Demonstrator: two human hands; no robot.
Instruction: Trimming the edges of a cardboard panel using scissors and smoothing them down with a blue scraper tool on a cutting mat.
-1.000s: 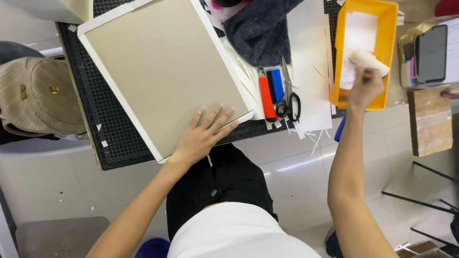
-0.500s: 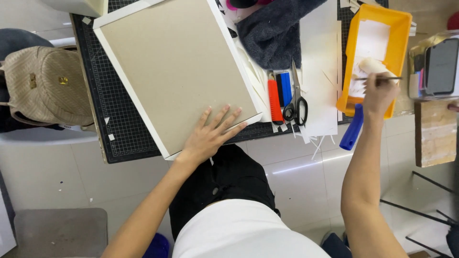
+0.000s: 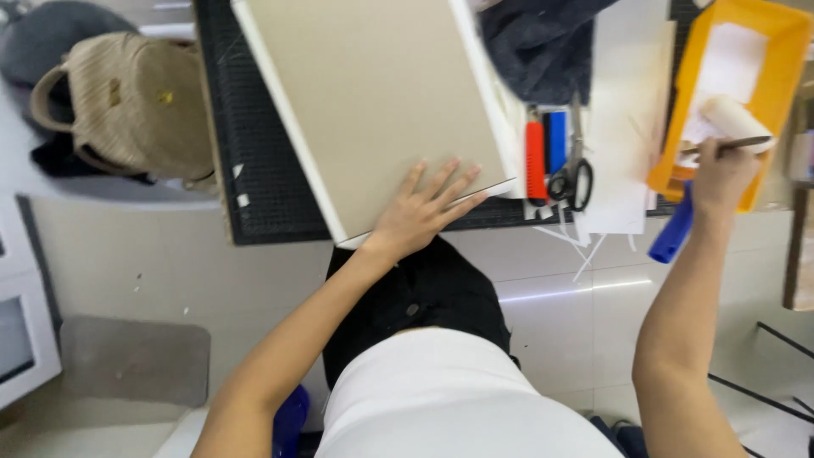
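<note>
Beige board (image 3: 373, 102) with a white edge lies on the black mat (image 3: 254, 178); the left hand (image 3: 421, 216) presses flat on its near corner, fingers spread wide. Right hand (image 3: 719, 174) has its fingers wrapped around a blue-handled roller (image 3: 731, 119) over the yellow tray (image 3: 784, 51). Scissors (image 3: 575, 170) lie between.

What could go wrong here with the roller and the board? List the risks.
1. The right hand holds the paint roller over the rim of the yellow tray; it might drip onto the white sheets beside it.
2. Only the left hand pins the beige board, whose near corner overhangs the cutting mat; it could slip.
</note>
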